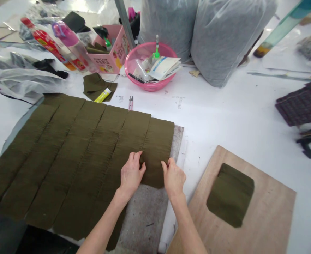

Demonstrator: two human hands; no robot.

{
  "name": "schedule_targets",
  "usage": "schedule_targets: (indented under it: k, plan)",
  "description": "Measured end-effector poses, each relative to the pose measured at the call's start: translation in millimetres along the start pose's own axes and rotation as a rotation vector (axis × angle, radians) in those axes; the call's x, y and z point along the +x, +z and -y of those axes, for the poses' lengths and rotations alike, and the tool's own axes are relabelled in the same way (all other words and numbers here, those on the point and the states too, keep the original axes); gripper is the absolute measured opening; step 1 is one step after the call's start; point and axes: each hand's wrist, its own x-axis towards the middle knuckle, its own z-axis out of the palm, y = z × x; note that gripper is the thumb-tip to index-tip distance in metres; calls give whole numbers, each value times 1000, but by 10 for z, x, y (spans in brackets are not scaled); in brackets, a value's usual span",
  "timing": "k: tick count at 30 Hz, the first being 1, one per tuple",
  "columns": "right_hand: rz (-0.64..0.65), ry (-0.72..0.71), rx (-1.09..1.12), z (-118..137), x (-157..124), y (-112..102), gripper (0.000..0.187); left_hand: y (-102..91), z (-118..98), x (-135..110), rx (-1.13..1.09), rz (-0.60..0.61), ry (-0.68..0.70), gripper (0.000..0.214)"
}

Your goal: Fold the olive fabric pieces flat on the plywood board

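Far off to the left of my left hand, rows of olive cloth pieces lie overlapping like shingles across the table. My left hand rests flat on the cloth, fingers spread only a little and curled at the tips, pressing on the left edge of the last cloth piece; it grips nothing that I can see. That last piece lies between my two hands, on top of the rightmost row, its lower edge over a grey felt pad. My right hand sits just right of it, fingers bent close together, fingertips touching the piece's right edge; I cannot tell whether they pinch it.

Beyond my hands, a small pair of snips lies on the table, and farther up stands a pink bowl full of odds and ends. To the right of my right hand lies a wooden board with one olive patch on it.
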Motion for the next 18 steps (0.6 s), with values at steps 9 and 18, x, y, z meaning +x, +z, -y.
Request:
schedule_targets:
  k: [9,18]
  plan:
    - [-91,22,67,-6,-1,-57,23,-3,88,11,-29,-1,203,23]
    - [-141,-208,205,-100,248,-50,10,-32,147,176,-10,-7,291,11]
